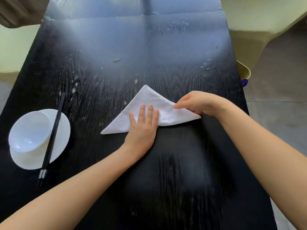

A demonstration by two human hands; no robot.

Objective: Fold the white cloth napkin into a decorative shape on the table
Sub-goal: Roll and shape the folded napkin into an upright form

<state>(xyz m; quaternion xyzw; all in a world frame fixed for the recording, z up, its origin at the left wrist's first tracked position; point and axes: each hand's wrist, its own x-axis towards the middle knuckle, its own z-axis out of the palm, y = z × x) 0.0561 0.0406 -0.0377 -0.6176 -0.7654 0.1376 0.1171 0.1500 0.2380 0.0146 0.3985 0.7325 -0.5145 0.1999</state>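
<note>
Presently pressing flat with the left hand [142,128], fingers spread and straight, palm down on the lower middle of the white cloth napkin [149,110], gripping nothing, merely pinning the cloth against the table [182,163]. Pinching with the right hand [194,103] at the right-hand part of the napkin, fingers curled and partly closed over the upper layer near the right corner; whether lifting that layer or just smoothing it, not possible to tell. Lying at the centre of the frame, slightly right of the midline, folded into a triangle: apex pointing to the upper part of the frame, long base edge running from the lower left corner up toward the right corner, so tilting a little rather than sitting square. Showing a crease running down from the apex toward the left fingertips, probably marking the line for the coming fold. Judging from this, sitting midway through the task, with one corner likely about to be brought toward the centre crease. Turning on this relation: right corner directly under the right hand, left corner well apart from both hands, left hand nearer to it and sitting on the centre line as an anchor. Resting farther out, at the lower left of the frame, a white bowl [29,131] on a white plate [61,130], with black chopsticks [51,140] laid across the plate's edge, well clear of the napkin.
</note>
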